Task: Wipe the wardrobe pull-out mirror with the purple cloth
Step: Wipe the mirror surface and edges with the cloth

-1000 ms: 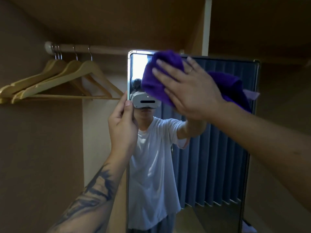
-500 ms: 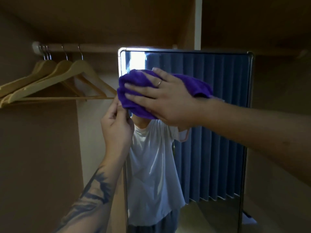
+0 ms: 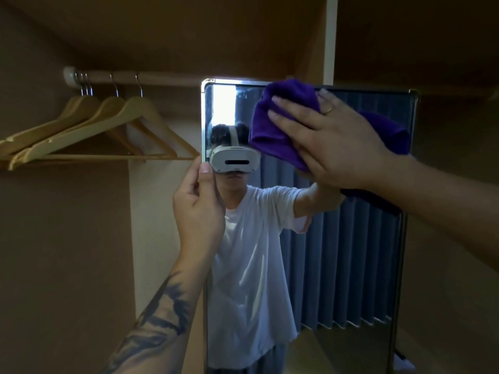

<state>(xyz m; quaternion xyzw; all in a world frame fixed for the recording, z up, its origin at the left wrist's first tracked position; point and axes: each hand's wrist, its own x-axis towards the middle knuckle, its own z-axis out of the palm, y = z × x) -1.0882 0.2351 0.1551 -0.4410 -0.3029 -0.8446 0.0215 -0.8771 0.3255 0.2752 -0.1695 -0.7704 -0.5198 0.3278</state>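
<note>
The tall pull-out mirror [image 3: 337, 265] with a thin metal frame stands out from the wardrobe, filling the middle of the view. My right hand [image 3: 332, 141] lies flat with spread fingers on the purple cloth [image 3: 280, 114], pressing it against the upper part of the glass near the top edge. My left hand [image 3: 199, 203] pinches the mirror's left frame edge between thumb and fingers, about a third of the way down. The glass reflects a person in a white shirt and blue curtains.
Several wooden hangers [image 3: 89, 130] hang from a rail [image 3: 162, 76] at the upper left, their tips close to the mirror's left edge. Brown wardrobe walls enclose both sides. A white vertical panel [image 3: 330, 36] rises above the mirror.
My right hand has carried the cloth from the mirror's left edge up and rightward toward the top. My left hand stays pinched on the frame.
</note>
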